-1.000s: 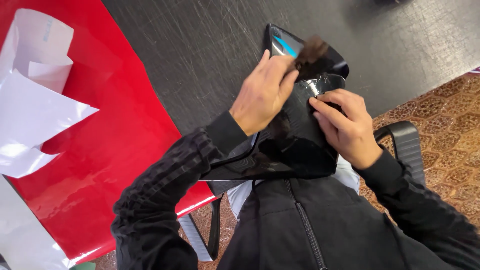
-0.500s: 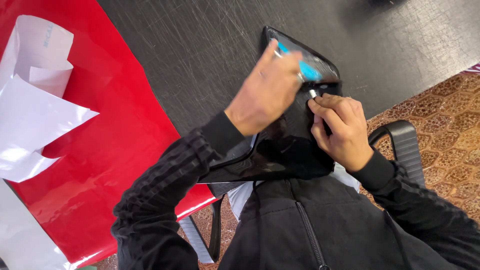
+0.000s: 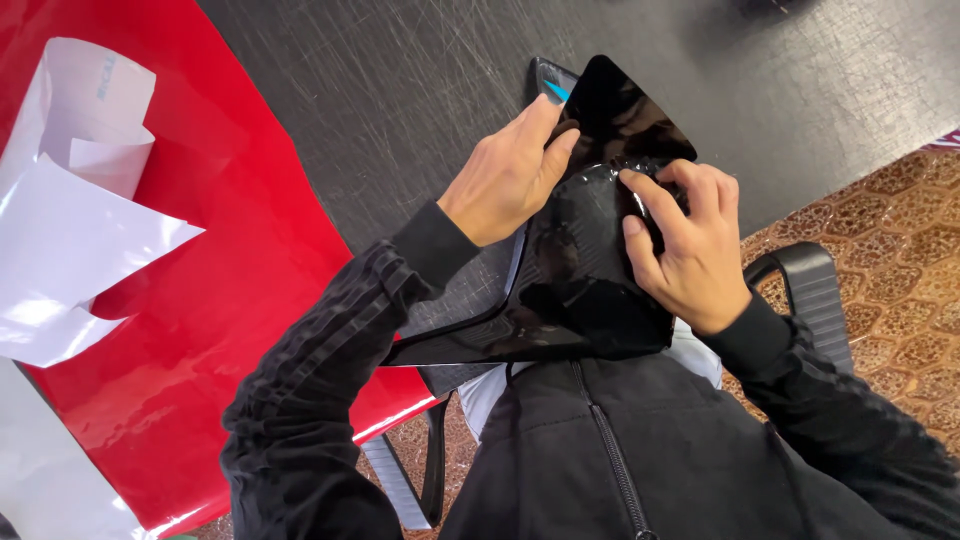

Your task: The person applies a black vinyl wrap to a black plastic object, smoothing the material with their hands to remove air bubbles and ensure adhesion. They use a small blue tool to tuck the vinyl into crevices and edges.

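A glossy black film sheet (image 3: 580,290) lies draped over a dark flat device whose far corner (image 3: 548,82), with a blue patch, sticks out on the black table. My left hand (image 3: 505,175) presses on the sheet's left edge, fingers stretched toward the top corner. My right hand (image 3: 685,240) sits on the sheet's right side, fingertips pushing down at a wrinkled spot near the middle. The film's upper corner (image 3: 625,100) stands up stiffly as a triangle. Both arms wear black sleeves.
The scratched black table (image 3: 400,90) carries a large red glossy sheet (image 3: 210,280) on the left with curled white backing paper (image 3: 70,220) on it. A black chair armrest (image 3: 810,290) shows at right above a patterned brown floor (image 3: 900,230).
The black film now covers most of the device and its top corner has risen. My left hand slid down to the sheet's left edge; my right hand spread flat over the film.
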